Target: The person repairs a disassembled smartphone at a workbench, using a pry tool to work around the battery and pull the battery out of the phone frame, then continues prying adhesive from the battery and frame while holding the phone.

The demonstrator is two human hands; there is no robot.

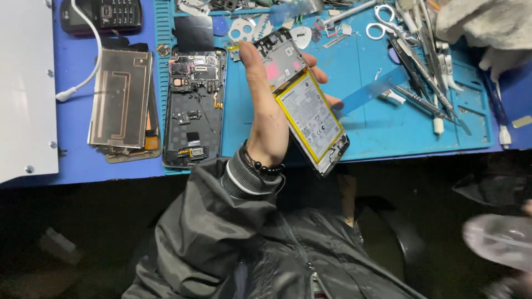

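My left hand (266, 119) is raised above the blue work mat (377, 130) and grips an opened smartphone (307, 105) with its back removed. The phone shows a yellow-edged white battery and a silver circuit-board shield at its top. My thumb lies along the phone's left side, and my fingertips wrap around its right edge. A beaded bracelet and a grey jacket sleeve cover the wrist. My right hand (526, 209) is only a blurred sliver at the lower right edge, next to a pale blurred object (496, 239). Its grip is unclear.
A second opened phone body (194, 108) lies on the mat's left part. A back cover with a copper coil (121, 97) rests beside it. Tweezers, scissors (385, 25) and several tools crowd the right. A keypad phone (108, 14) and a white cable lie top left.
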